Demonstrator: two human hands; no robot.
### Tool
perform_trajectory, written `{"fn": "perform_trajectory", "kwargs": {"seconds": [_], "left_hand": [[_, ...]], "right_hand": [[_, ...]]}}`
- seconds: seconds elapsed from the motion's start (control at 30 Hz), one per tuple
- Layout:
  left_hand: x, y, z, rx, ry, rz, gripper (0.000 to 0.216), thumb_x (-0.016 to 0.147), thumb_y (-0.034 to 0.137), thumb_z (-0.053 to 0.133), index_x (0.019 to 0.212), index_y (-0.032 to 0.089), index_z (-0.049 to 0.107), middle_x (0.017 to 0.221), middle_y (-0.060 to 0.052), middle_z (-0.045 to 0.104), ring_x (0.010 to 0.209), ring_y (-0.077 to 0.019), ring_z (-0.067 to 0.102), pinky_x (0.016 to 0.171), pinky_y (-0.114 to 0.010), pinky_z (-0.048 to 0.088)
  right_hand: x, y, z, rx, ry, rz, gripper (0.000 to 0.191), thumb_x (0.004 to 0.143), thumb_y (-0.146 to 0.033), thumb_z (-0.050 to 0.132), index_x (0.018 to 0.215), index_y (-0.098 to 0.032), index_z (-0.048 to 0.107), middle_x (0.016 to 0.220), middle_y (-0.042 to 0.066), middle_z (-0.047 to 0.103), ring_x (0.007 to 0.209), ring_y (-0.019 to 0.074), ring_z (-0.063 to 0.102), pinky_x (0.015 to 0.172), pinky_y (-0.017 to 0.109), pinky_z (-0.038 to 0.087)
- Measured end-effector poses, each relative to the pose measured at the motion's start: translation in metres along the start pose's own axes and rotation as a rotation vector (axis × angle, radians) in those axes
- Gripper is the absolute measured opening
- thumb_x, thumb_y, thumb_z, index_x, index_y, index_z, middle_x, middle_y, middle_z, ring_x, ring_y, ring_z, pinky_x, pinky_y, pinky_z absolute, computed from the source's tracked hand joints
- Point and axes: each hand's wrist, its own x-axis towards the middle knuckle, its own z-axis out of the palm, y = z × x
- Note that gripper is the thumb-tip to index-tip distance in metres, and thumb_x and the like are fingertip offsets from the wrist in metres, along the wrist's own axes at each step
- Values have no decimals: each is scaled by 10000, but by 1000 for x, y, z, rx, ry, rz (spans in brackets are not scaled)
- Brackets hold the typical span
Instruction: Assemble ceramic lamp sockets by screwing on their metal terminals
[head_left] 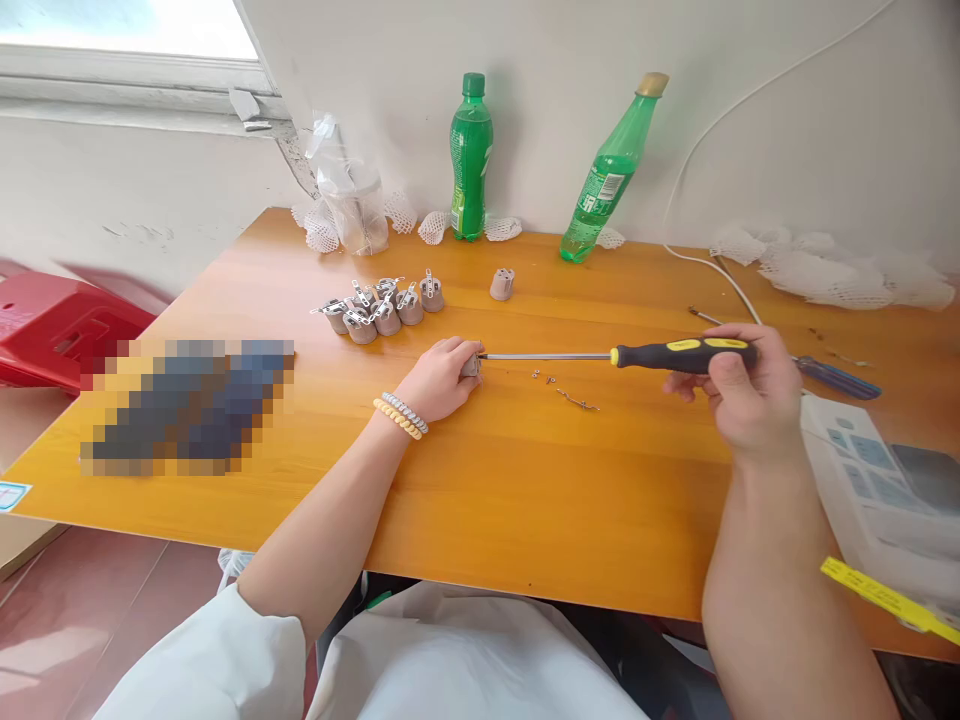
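My left hand (442,378) is closed on a small grey cup-shaped part (471,366), mostly hidden by the fingers, and rests on the table. In my right hand (757,395) is a screwdriver (660,354) with a black and yellow handle, held level. Its long shaft points left, and the tip meets the part at my left fingers. Several similar grey parts (360,328) with metal strips on top stand grouped behind my left hand. One more grey part (502,285), without a visible strip, stands apart. Tiny screws (550,379) and a thin bent metal piece (577,401) lie between my hands.
Two green bottles, one upright (471,165) and one leaning (611,180), stand by the wall with a bagged cup (356,205) and white foam nets (825,265). Another screwdriver (840,378) and a clear plastic box (862,480) lie right. A blurred item (195,405) lies left.
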Motion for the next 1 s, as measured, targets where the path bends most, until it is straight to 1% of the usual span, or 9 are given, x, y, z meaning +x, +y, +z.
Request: {"fn": "perform_trajectory", "kwargs": {"seconds": [0.1, 0.17, 0.27, 0.4, 0.5, 0.6, 0.67, 0.8, 1.0], "left_hand": [[-1, 1, -2, 174, -38, 9, 301, 779, 185, 545, 1078, 187, 577, 922, -73, 578, 901, -234, 544, 847, -369, 442], [-1, 1, -3, 229, -40, 16, 299, 792, 194, 535, 1089, 177, 566, 939, -80, 583, 914, -233, 546, 852, -368, 450], [-1, 1, -4, 275, -33, 23, 300, 797, 187, 526, 1095, 164, 560, 952, -88, 588, 916, -235, 542, 856, -372, 455], [-1, 0, -4, 314, -24, 39, 311, 793, 150, 506, 1099, 167, 556, 966, -88, 587, 912, -230, 537, 858, -367, 457], [-1, -1, -4, 342, -16, 48, 320, 793, 133, 492, 1105, 169, 553, 970, -88, 587, 910, -231, 534, 859, -367, 457], [-2, -2, -4, 354, -22, 59, 325, 795, 132, 487, 1111, 173, 550, 974, -87, 586, 911, -232, 532, 862, -370, 457], [-2, -1, -4, 357, -23, 56, 328, 792, 128, 486, 1110, 180, 549, 979, -86, 586, 910, -233, 532, 860, -372, 458], [-2, -1, -4, 364, -29, 53, 326, 792, 130, 485, 1110, 171, 547, 987, -92, 588, 911, -237, 527, 858, -379, 460], [-2, -2, -4, 379, -39, 52, 329, 793, 130, 490, 1116, 168, 542, 997, -93, 589, 928, -242, 532, 868, -380, 458]], "right_hand": [[0, 2, -2, -238, 114, 3, 439, 704, -614, 642, 717, -179, 588, 476, 0, 541, 344, 151, 496, 340, 266, 328], [0, 1, -3, -258, 67, 16, 567, 739, -723, 494, 662, -172, 604, 448, 14, 515, 361, 152, 482, 369, 283, 335], [0, -3, -3, -42, -86, 98, 461, 732, -622, 566, 874, -192, 652, 631, 39, 641, 557, 200, 608, 520, 313, 421], [0, -5, -1, 36, -87, 168, 414, 644, -356, 757, 1000, -276, 562, 734, -24, 669, 609, 182, 627, 587, 298, 437], [-2, -3, -3, -250, -43, 168, 261, 781, -472, 638, 847, -227, 576, 515, -27, 577, 443, 143, 520, 497, 281, 365], [-1, -1, -6, -429, -33, 188, 460, 858, -571, 464, 615, -188, 541, 398, -3, 476, 390, 121, 434, 461, 284, 310], [0, 0, -6, -299, -101, 213, 470, 874, -569, 397, 674, -181, 572, 459, 29, 545, 433, 140, 486, 476, 290, 319], [1, -2, -2, 48, -151, 265, 315, 756, -414, 614, 1005, -254, 507, 680, -6, 673, 528, 181, 598, 515, 292, 381], [-1, 1, -4, -340, -41, 221, 331, 822, -540, 560, 781, -212, 556, 395, -48, 477, 373, 131, 449, 443, 273, 341]]}}
